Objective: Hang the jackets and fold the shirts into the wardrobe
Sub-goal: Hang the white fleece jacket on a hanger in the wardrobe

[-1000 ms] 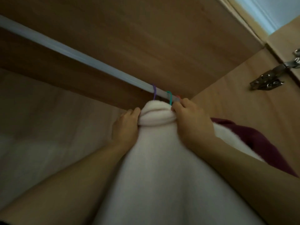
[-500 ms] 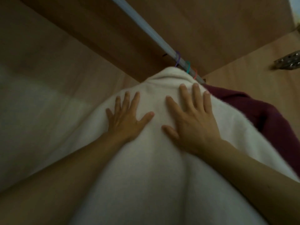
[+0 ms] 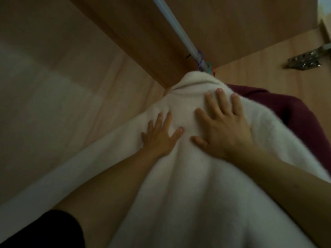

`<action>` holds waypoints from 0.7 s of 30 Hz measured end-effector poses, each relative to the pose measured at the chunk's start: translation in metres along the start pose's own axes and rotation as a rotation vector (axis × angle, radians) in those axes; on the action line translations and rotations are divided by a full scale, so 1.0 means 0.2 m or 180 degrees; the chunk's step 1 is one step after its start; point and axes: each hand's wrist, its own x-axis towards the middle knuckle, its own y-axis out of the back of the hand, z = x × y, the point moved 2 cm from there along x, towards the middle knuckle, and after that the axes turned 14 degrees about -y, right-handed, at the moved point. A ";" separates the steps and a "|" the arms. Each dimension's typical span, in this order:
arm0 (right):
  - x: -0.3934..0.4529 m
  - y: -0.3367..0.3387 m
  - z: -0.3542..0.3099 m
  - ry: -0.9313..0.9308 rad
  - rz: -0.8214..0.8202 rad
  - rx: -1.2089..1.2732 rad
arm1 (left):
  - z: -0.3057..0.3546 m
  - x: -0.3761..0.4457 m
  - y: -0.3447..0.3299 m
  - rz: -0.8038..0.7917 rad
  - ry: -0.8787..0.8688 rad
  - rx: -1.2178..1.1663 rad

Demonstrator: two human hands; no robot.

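pressing both palms flat on the white fluffy jacket [image 3: 206,185], i feel it as soft, thick and light, a fabric that gives under my hands rather than holding a shape. it hangs from the rail [image 3: 180,31] just beyond my fingertips, its collar bunched right under the coloured hanger hooks [image 3: 206,66]. my left hand [image 3: 161,135] lies spread, fingers fanned, resting on the cloth and gripping nothing. my right hand [image 3: 223,126] lies beside it, wider open, fingers reaching up toward the collar, also only touching. i judge the fuzzy pile will slide little, but the knit could stretch if pulled, so any taking hold is best at the shoulders over the hanger, not the loose body below my wrists. a dark red garment [image 3: 295,111] hangs past my right hand, touching the white one.
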 end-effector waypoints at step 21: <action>-0.98 0.24 -0.11 0.0494 -0.1051 0.0434 | -0.01 -1.47 0.01 -0.0708 -0.0437 0.0586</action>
